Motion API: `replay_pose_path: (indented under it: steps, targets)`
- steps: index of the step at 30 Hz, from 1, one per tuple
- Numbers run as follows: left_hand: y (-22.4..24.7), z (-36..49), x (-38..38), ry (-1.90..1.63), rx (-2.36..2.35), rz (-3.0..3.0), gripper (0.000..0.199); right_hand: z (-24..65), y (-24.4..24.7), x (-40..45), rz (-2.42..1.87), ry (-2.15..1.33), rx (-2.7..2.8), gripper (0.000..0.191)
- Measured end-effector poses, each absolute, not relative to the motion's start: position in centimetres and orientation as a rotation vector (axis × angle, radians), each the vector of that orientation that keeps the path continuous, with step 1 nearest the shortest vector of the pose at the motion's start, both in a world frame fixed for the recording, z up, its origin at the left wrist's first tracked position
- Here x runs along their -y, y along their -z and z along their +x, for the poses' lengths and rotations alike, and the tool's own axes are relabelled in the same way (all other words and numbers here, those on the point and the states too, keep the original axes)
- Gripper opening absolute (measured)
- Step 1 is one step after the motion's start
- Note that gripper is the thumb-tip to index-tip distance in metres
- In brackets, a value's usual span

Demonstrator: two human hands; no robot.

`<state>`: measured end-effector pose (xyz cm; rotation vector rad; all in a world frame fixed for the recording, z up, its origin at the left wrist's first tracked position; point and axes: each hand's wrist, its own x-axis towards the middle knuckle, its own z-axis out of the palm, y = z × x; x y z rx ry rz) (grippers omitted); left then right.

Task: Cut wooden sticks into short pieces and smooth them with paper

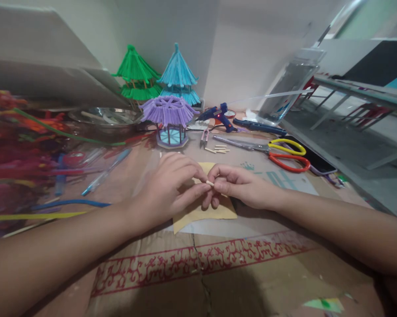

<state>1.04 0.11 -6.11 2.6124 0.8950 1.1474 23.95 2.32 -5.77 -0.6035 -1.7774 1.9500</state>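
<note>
A short wooden stick [210,183] is pinched between the fingertips of my left hand [175,185] and my right hand [239,182], one at each end. Beneath both hands lies a piece of yellow sandpaper-like sheet [214,212], partly hidden by them. Several cut wooden stick pieces [220,149] rest just beyond my fingers, beside small pink-handled snips [204,138]. Behind them stands a little pavilion with a purple fuzzy roof [170,110], dark posts and a light blue floor.
Green [135,72] and blue [177,72] fuzzy tiered roofs stand at the back. A blue glue gun [218,115], large scissors [267,149] and a phone [312,156] lie to the right. At left are a metal bowl [102,132] and blurred colourful pipe cleaners [16,158].
</note>
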Motion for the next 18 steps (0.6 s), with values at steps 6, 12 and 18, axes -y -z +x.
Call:
replay_pose_path:
  steps: [6, 12, 18]
  targets:
    - [6.21, 1.03, -0.18, -1.163, -0.920, 2.612, 0.018, 23.94, 5.70, -2.22, -0.592, -1.948, 1.833, 0.033]
    - [6.23, 0.95, -0.13, -1.191, -0.991, 2.626, 0.021, 23.52, 5.37, -1.79, -0.693, -1.845, 1.942, 0.039]
    - [6.20, 0.93, -0.26, -1.198, -0.951, 2.644, 0.018, 23.37, 5.19, -1.67, -0.745, -1.855, 1.913, 0.042]
